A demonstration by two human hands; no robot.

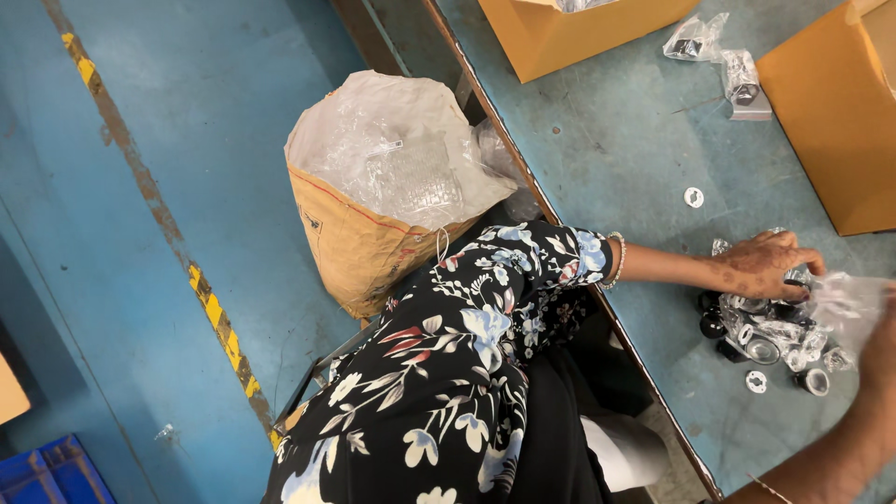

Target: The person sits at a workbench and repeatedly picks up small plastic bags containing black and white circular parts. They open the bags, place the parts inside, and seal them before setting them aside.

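Curling downward, the fingers of the left hand (767,265) close loosely over a pile of small bagged parts (770,331) on the blue table (616,140), fingertips touching the clear wrapping at the far side of the heap; whether they actually pinch one piece cannot be told; the palm faces down, the wrist is level, a beaded bracelet (616,259) sits just behind it, and the forearm stretches out from a floral sleeve (523,280) across the table edge; the right hand (879,350) enters from the frame's right edge, mostly cut off, pressed against a clear plastic bag (845,303) beside the pile, its finger pose hidden; the heap holds black and silvery round pieces, with two white washers (693,197) lying apart on the table; orange cardboard boxes (831,112) stand beyond; a lined paper sack (392,187) rests on the floor beside the table.
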